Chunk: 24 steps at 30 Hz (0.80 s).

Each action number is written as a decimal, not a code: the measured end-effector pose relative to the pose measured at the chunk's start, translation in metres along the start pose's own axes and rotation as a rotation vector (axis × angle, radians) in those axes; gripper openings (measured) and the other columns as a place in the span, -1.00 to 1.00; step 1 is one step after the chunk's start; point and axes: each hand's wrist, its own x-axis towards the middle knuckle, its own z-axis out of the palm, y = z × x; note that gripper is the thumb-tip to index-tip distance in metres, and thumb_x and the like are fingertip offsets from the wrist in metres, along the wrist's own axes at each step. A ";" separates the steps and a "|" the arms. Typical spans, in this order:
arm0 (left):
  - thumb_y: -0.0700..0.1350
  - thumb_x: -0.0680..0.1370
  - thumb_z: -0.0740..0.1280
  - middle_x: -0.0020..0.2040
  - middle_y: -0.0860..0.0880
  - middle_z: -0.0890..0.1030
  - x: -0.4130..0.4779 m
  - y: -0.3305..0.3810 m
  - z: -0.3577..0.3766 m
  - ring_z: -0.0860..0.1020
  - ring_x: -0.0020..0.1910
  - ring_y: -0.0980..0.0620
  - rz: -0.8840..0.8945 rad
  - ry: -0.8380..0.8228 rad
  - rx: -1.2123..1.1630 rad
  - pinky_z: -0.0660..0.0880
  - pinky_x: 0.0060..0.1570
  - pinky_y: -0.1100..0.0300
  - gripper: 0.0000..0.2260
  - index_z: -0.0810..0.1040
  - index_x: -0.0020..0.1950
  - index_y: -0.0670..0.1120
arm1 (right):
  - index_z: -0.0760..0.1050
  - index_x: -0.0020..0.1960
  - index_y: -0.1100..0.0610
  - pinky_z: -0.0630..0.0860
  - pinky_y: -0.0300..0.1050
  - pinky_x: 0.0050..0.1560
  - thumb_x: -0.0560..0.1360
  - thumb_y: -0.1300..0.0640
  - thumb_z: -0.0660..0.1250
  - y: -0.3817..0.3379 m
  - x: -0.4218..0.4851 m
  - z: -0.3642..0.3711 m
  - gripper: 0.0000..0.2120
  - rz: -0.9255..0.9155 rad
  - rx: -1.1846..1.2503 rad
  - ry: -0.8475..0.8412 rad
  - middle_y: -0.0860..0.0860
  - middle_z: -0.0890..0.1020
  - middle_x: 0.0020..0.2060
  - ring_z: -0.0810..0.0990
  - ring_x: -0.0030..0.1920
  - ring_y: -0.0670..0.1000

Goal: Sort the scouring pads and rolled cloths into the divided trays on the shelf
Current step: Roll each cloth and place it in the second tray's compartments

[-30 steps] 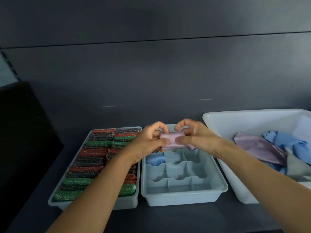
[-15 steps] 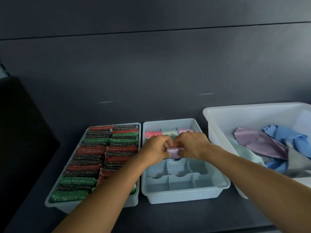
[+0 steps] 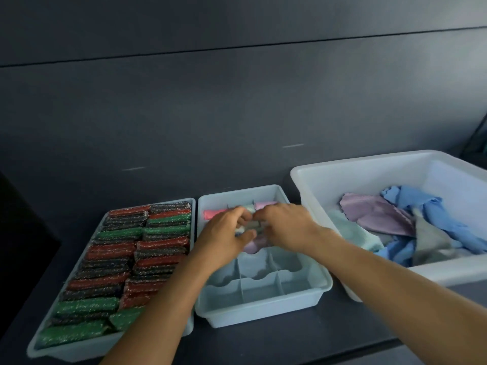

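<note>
The lilac rolled cloth lies in the divided tray, peeking out right beneath our two hands. The left hand and right hand meet above it with fingers curled, and the left thumb touches the roll. Blur and our own knuckles hide the fingertips, so we cannot tell whether either hand is gripping it. Just beyond the fingers sit a pink roll, a pale roll and another lilac roll. Outside the left hand, a pad tray holds red, green and dark scouring pads. Outside the right hand, a white bin holds loose cloths.
</note>
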 end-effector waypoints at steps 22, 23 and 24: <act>0.05 0.55 0.37 0.06 0.10 0.60 0.024 0.099 0.049 0.57 0.02 0.07 -0.038 0.135 -0.563 0.50 0.14 0.14 -0.78 0.55 0.14 0.01 | 0.43 -0.39 0.12 0.33 -0.02 -0.16 0.21 0.13 0.37 0.135 -0.056 -0.058 -0.87 0.311 1.256 0.250 0.15 0.39 -0.33 0.40 -0.23 0.13; 0.09 0.54 0.37 0.05 0.04 0.61 0.023 0.102 0.047 0.56 -0.06 -0.04 -0.132 0.146 -0.677 0.51 0.10 0.07 -0.75 0.53 0.14 0.01 | 0.40 -0.31 0.16 0.35 -0.01 -0.13 0.22 0.13 0.36 0.128 -0.057 -0.067 -0.84 0.246 1.373 0.257 0.16 0.42 -0.28 0.42 -0.20 0.18; 0.12 0.54 0.35 0.08 0.00 0.62 0.023 0.104 0.045 0.57 -0.06 -0.10 -0.220 0.129 -0.779 0.51 0.07 0.03 -0.74 0.53 0.14 0.01 | 0.39 -0.24 0.19 0.41 -0.01 -0.12 0.26 0.14 0.32 0.119 -0.060 -0.075 -0.83 0.190 1.455 0.242 0.18 0.47 -0.23 0.49 -0.18 0.26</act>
